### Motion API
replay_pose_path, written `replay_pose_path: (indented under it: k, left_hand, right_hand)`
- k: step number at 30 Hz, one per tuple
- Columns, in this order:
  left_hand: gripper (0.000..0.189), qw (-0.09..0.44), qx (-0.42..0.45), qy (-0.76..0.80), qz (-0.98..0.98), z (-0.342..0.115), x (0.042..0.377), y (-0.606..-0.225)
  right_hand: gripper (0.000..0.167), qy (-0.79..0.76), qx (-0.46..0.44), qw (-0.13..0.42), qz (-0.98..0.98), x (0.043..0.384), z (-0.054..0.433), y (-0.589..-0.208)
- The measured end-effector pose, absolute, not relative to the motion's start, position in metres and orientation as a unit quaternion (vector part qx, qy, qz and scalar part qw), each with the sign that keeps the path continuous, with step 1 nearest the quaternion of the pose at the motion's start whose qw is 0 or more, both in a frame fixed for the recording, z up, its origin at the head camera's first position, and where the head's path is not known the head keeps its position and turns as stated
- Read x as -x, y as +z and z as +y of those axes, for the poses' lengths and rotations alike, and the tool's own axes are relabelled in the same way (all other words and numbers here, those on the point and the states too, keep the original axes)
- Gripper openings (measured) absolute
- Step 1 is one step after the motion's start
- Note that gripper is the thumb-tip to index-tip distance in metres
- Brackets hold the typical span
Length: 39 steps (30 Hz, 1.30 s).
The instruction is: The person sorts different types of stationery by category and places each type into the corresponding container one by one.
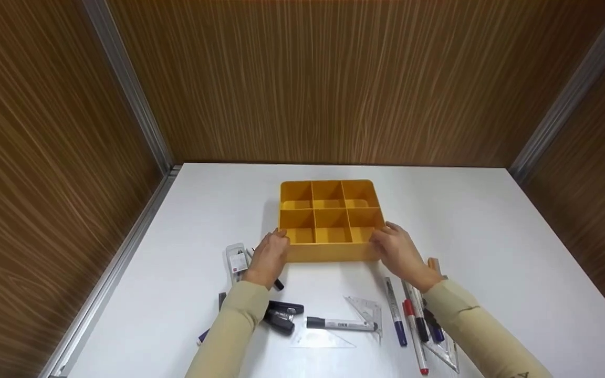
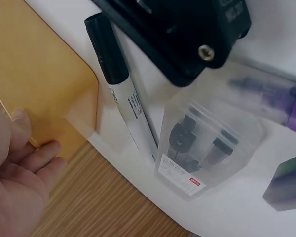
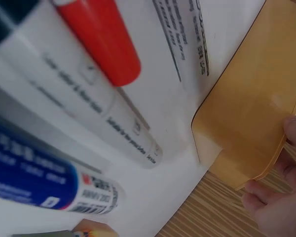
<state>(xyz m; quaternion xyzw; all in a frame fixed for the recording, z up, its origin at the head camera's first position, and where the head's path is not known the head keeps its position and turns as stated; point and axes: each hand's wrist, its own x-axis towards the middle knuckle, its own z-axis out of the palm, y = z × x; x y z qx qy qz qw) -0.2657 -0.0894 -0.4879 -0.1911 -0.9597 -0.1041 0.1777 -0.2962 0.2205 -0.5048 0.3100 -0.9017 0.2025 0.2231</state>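
A yellow organizer box (image 1: 334, 253) with two rows of bare compartments sits in the middle of the white table. My left hand (image 1: 271, 257) grips its rim at the near left corner. At the near right corner, my right hand (image 1: 398, 254) holds the rim the same way. In the left wrist view, the thumb and fingertips of the left hand (image 2: 22, 177) pinch the upper edge of the box wall (image 2: 44, 79). The right wrist view has the right hand (image 3: 281, 197) pinching the rim above the wall (image 3: 251, 98).
Near my left forearm lie a black stapler (image 1: 281, 317), a clear plastic case (image 1: 237, 262) and a black-capped marker (image 2: 119, 84). Another marker (image 1: 342, 324) and clear set squares (image 1: 371, 310) lie in front. Several markers, one a red-capped pen (image 1: 415, 336), lie by my right forearm.
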Motion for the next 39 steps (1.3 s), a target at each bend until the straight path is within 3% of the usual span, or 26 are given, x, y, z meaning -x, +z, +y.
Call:
replay_pose_path:
  k: [5, 14, 28, 39]
  left_hand:
    - [0.014, 0.194, 0.195, -0.120, -0.954, -0.087, 0.265, -0.490]
    - [0.019, 0.189, 0.223, -0.159, -0.943, -0.081, 0.259, -0.494]
    - [0.020, 0.213, 0.242, -0.124, -0.938, -0.077, 0.248, -0.497]
    - [0.022, 0.169, 0.237, -0.149, -0.945, -0.074, 0.244, -0.495]
  right_hand:
    - [0.008, 0.196, -0.307, 0.204, -0.909, 0.287, 0.225, -0.502]
    - [0.016, 0.201, -0.318, 0.233, -0.897, 0.272, 0.235, -0.504]
    - [0.016, 0.190, -0.299, 0.263, -0.898, 0.252, 0.238, -0.506]
    - [0.016, 0.193, -0.289, 0.261, -0.901, 0.247, 0.242, -0.506]
